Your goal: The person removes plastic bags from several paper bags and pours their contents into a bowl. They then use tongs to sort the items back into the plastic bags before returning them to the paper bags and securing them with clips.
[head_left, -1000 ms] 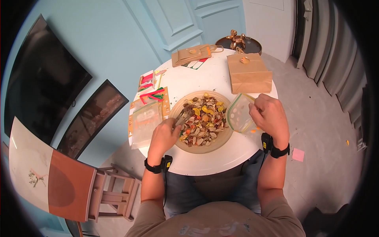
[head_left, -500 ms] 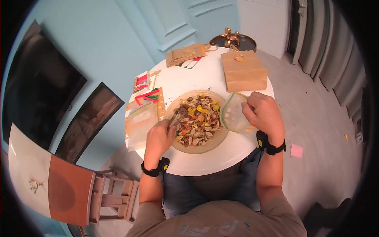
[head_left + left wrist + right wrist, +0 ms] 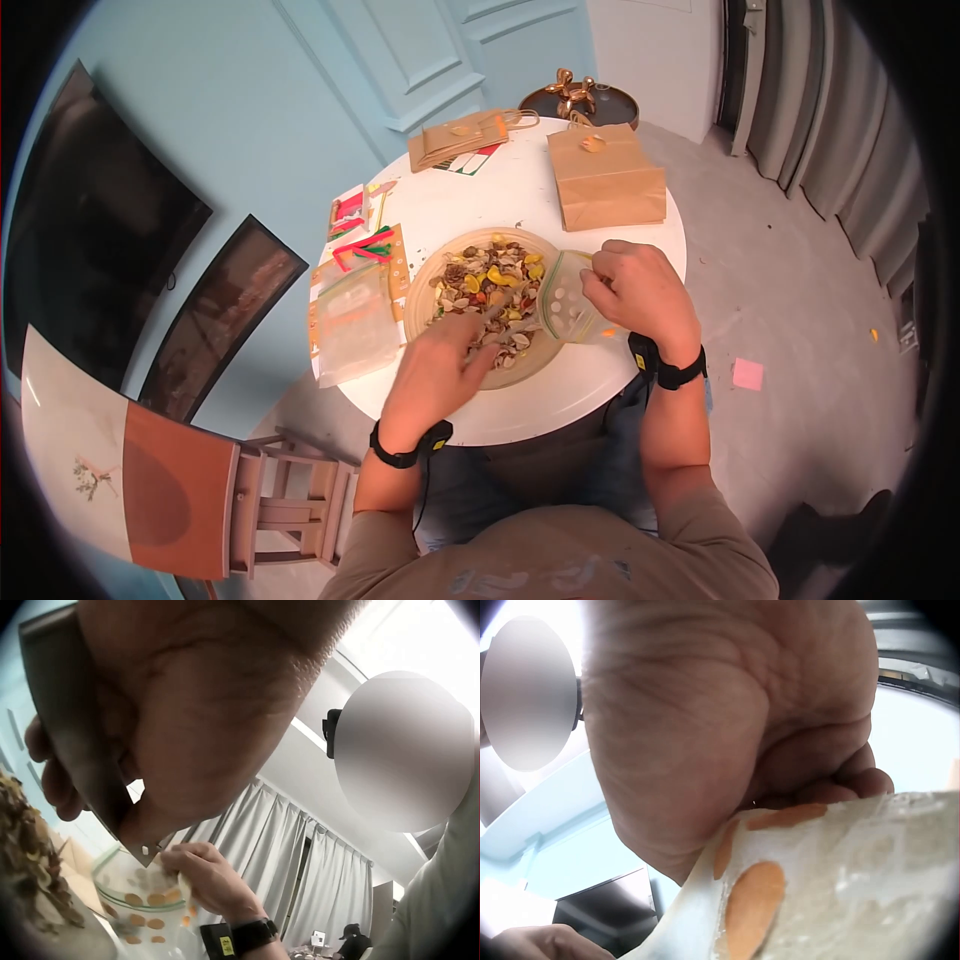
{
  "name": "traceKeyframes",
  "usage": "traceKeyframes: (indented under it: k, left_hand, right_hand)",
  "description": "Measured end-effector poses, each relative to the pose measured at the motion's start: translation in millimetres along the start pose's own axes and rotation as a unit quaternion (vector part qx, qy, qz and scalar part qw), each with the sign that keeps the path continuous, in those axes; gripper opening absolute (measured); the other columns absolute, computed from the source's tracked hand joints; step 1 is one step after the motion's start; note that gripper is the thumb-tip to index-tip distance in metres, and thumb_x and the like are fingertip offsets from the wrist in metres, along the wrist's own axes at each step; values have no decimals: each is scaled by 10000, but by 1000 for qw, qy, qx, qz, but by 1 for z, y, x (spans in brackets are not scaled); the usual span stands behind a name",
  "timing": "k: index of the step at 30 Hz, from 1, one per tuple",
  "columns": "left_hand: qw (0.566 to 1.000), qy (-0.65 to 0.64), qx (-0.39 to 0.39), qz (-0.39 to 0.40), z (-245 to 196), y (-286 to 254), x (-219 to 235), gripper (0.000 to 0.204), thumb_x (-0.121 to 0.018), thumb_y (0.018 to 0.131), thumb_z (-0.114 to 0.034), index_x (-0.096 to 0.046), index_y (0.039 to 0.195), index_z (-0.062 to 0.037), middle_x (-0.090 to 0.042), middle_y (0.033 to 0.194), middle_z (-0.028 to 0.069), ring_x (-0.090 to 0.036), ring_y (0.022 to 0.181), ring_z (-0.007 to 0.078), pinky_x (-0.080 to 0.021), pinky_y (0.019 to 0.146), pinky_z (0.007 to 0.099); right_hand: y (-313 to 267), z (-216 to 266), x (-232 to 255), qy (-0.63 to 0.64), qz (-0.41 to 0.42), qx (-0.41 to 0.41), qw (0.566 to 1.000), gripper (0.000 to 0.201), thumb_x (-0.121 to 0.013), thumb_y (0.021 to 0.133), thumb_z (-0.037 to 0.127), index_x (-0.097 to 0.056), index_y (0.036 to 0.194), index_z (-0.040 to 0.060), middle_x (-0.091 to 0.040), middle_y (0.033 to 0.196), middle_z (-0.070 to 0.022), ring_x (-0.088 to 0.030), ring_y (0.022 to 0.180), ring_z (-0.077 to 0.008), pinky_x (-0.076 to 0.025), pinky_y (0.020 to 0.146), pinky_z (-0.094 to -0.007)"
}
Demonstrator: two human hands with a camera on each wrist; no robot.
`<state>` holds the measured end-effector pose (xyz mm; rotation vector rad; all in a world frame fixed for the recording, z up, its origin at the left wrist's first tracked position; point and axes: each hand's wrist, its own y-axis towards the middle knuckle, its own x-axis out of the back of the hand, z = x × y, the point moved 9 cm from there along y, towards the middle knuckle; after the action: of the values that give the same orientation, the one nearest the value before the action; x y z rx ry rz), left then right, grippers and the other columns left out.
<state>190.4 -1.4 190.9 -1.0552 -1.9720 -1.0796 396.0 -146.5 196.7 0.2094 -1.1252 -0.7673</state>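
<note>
A round wooden tray (image 3: 535,365) on the white table holds a heap of dried potpourri (image 3: 490,270), brown and beige with yellow and orange pieces. My left hand (image 3: 435,370) is over its near side, gripping metal tongs (image 3: 67,712) whose far ends reach toward the bag's mouth. What lies between the tong tips is hard to tell. At the tray's right edge, my right hand (image 3: 640,290) pinches the rim of a clear zip bag (image 3: 566,300) printed with orange spots. Its green-edged mouth faces the tray and overlaps its rim.
Another clear bag (image 3: 355,325) lies flat left of the tray, near red and green strips (image 3: 368,250). Flat paper bags (image 3: 460,140) lie at the back, and an upright brown paper bag (image 3: 607,185) stands back right. Crumbs dot the tabletop.
My left hand has moved right with the tongs, from the potpourri's left side across toward the bag. My right hand keeps its pinch on the bag, now overlapping the tray more.
</note>
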Motion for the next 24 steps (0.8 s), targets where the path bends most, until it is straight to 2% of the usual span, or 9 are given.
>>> traceKeyframes:
  k: [4, 8, 11, 14, 17, 24]
  left_hand:
    - [995, 20, 66, -67, 56, 0, 23, 290, -819, 986, -177, -729, 1137, 54, -742, 951, 241, -728, 806, 418, -566, 724, 472]
    - [987, 94, 106, -72, 117, 8, 27, 311, -809, 1002, -205, -725, 1107, 76, -738, 918, 287, -725, 807, 436, -556, 724, 492]
    - [988, 83, 126, -46, 143, 14, 14, 321, -815, 995, -216, -725, 1067, 84, -739, 902, 280, -724, 795, 434, -555, 725, 490]
    - [992, 65, 107, -25, 144, 19, 1, 325, -820, 989, -222, -728, 1036, 86, -735, 877, 273, -726, 788, 428, -556, 724, 485]
    - [984, 78, 159, 23, 144, 20, -4, 293, -800, 985, -205, -714, 1008, 74, -754, 932, 323, -747, 927, 523, -586, 808, 553]
    - [983, 116, 142, -3, 138, 17, 1, 266, -784, 1005, -208, -732, 1040, 51, -758, 974, 319, -737, 962, 528, -579, 835, 567]
  right_hand:
    - [-1, 0, 4, -1, -10, 6, 1000, 270, -728, 920, 181, -729, 748, -27, -672, 779, -195, -686, 740, -433, -561, 735, -523]
    - [-2, 0, 5, 1, -15, 8, 1000, 272, -728, 918, 174, -719, 740, -32, -662, 766, -197, -676, 721, -438, -554, 725, -524]
    - [-2, 1, 7, 5, -20, 10, 1000, 278, -729, 916, 168, -710, 728, -36, -656, 754, -201, -670, 709, -442, -551, 716, -524]
    - [-2, 2, 7, 7, -24, 14, 1000, 281, -733, 914, 161, -704, 719, -40, -656, 748, -205, -667, 700, -443, -550, 704, -522]
    - [-1, 3, 7, 8, -25, 18, 999, 279, -735, 912, 156, -702, 717, -42, -658, 748, -207, -666, 696, -442, -549, 696, -520]
    - [-1, 3, 8, 8, -24, 18, 1000, 270, -733, 910, 151, -704, 722, -41, -660, 750, -206, -668, 696, -441, -549, 695, -520]
